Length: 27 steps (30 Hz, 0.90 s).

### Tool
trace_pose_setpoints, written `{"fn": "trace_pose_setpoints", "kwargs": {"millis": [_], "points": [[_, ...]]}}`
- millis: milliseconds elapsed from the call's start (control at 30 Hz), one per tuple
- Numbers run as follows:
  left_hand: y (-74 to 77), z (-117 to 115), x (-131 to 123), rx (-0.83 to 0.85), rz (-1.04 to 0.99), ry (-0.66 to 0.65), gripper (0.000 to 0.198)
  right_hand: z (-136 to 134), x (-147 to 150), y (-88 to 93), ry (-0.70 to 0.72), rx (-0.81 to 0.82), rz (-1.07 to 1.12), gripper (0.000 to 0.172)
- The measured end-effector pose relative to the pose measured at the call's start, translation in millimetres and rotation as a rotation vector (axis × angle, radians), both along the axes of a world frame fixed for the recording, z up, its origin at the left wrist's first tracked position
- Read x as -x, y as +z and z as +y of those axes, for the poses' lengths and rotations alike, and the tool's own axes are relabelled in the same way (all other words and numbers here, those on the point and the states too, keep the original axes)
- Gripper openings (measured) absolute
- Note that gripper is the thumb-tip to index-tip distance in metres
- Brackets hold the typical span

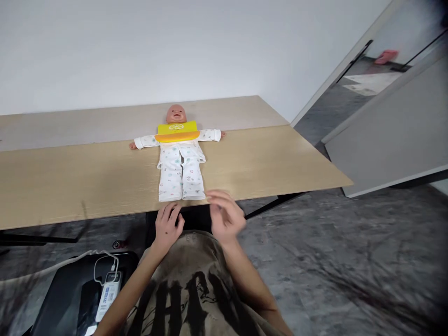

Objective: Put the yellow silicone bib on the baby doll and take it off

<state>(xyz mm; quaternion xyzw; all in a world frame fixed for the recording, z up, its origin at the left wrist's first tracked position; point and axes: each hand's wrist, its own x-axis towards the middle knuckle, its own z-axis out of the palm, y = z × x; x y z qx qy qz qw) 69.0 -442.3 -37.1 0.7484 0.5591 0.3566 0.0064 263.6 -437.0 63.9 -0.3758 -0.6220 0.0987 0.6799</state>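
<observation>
A baby doll [176, 113] lies on its back with its arms spread and its head toward the wall. It wears white printed pajamas [171, 176] and a yellow bib [177, 131] with an orange lower edge. My left hand [168, 227] is at the table's front edge, just below the trouser cuffs, fingers apart and nothing in them. To the right of the cuffs, my right hand [227, 217] is raised near the edge, slightly blurred, with its fingers loosely stretched and holding nothing. Whether any fingertip touches the fabric I cannot tell.
The wooden table [266, 161] stands against a white wall [140, 51]. At lower left, a white power bank [109, 296] with a cable lies on a black seat [59, 289]. A grey panel [395, 126] stands at the right, beside a doorway.
</observation>
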Motion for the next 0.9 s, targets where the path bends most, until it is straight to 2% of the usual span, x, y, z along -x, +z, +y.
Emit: {"fn": "trace_pose_setpoints", "kwargs": {"millis": [67, 167, 267, 367, 567, 767, 900], "points": [[-5.2, 2.9, -5.6, -0.024, 0.060, 0.017, 0.049, 28.8, 10.8, -33.3, -0.033, -0.015, -0.067, 0.020], [-10.8, 11.2, -8.2, -0.027, 0.143, 0.040, 0.068, 36.9, 23.6, -75.2, 0.012, 0.077, -0.221, 0.029], [-13.5, 20.0, -11.1, -0.009, 0.197, 0.020, 0.076, 30.4, 32.1, -103.5, 0.039, 0.164, -0.340, 0.034], [-13.3, 29.8, -17.0, 0.028, 0.247, -0.013, 0.075, 30.6, 34.3, -121.2, -0.016, 0.223, -0.399, 0.037], [-12.7, 37.2, -21.3, 0.035, 0.332, -0.078, 0.063, 31.8, 33.3, -136.3, -0.084, 0.231, -0.555, 0.038], [-11.9, 33.7, -13.9, 0.026, 0.237, -0.051, 0.068, 29.9, 37.7, -129.7, -0.067, 0.370, -0.648, 0.039], [-8.5, 37.2, -10.9, 0.065, 0.183, -0.093, 0.074, 30.6, 41.3, -122.2, -0.061, 0.421, -0.616, 0.044]]}}
